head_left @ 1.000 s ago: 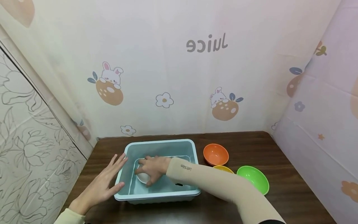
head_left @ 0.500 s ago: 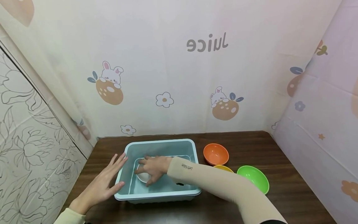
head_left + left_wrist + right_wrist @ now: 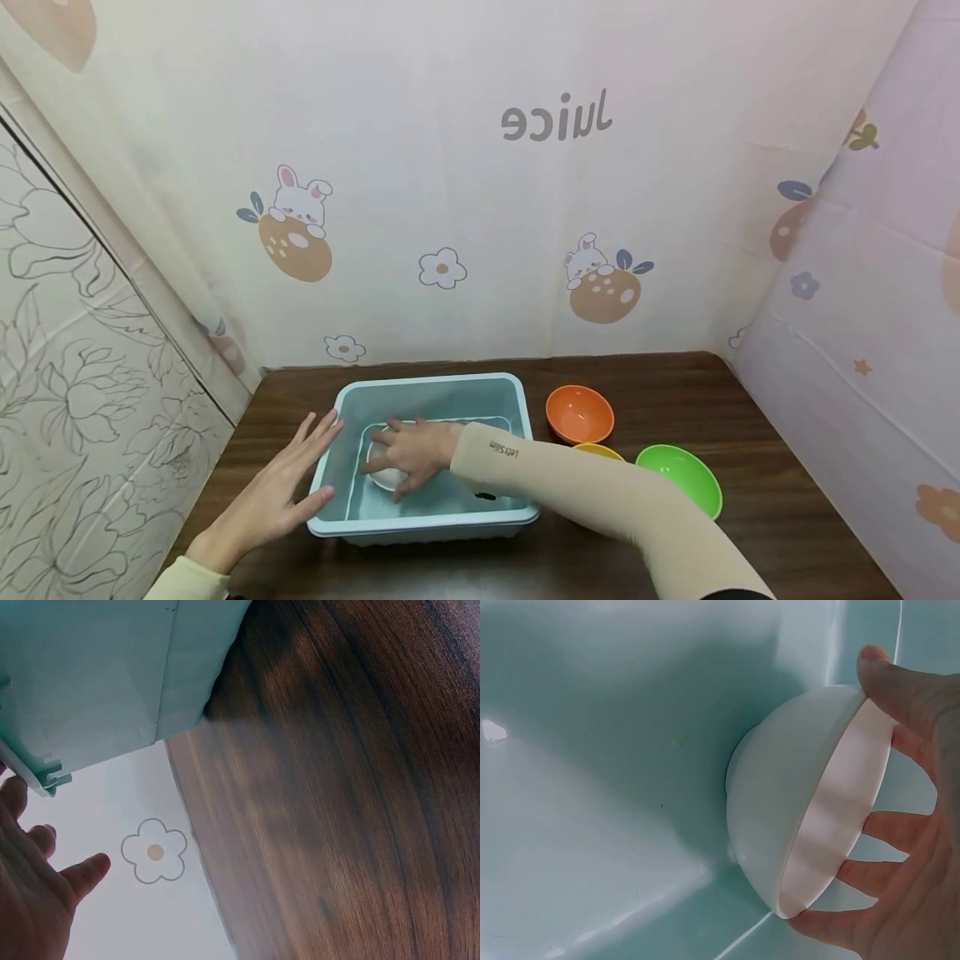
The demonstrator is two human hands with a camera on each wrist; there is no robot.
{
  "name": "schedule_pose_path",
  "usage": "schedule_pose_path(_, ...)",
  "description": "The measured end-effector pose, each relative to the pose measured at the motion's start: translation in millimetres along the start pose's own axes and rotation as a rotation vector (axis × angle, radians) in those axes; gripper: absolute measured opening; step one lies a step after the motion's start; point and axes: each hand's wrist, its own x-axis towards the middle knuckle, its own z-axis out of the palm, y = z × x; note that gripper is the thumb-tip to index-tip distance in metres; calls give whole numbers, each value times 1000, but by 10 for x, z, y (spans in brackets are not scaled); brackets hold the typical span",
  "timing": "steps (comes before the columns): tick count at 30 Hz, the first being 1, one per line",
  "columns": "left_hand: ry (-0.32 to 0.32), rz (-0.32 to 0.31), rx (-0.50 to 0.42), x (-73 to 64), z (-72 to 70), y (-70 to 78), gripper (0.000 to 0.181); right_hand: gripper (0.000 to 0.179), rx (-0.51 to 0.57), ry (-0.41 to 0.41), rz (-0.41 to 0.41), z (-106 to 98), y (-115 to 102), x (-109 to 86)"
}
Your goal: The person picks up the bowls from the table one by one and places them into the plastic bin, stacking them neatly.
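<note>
- Left hand (image 3: 279, 492): flat and relaxed, grasping nothing. Fingers straight, spread, tips at the tub's left rim; at least one digit hangs clear in the left wrist view. As a steady, I'd want light pressure only; a hard push could slide the tub.
- Tub (image 3: 420, 527): pale blue, on the table (image 3: 660, 392). Walls are high, so the wrist should come and go from above, clear of the near rim.
- White bowl (image 3: 772, 802): inside the tub, left part, mouth up. Foot looks to be on or just above the floor; can't tell contact.
- Right hand (image 3: 414, 454): grasping the white bowl from above, thumb at one side of the rim, fingers (image 3: 896, 831) fanned along the other. Forearm comes in low from the right, across the tub's right rim. Wide span should handle well: load both sides evenly so the bowl doesn't tip. For any release, ease thumb and fingers off together, straight up.
- Orange bowl (image 3: 579, 414), yellow bowl (image 3: 598, 451), green bowl (image 3: 681, 477): right of the tub, yellow partly behind the sleeve (image 3: 577, 483). Watch the elbow here; a low sweep could clip yellow or green.
</note>
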Motion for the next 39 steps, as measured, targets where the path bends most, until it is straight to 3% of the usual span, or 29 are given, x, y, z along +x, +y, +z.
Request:
schedule_pose_path(10, -5, -9, -8, 0, -19, 36, 83, 76, -16, 21, -6, -46, 2, -45)
schedule_pose_path(21, -18, -4, 15, -3, -24, 19, 84, 69, 44, 53, 6, -279, 12, -193)
schedule_pose_path(39, 1, 22, 10, 6, -12, -5, 86, 72, 125, 148, 48, -512, 294, -790)
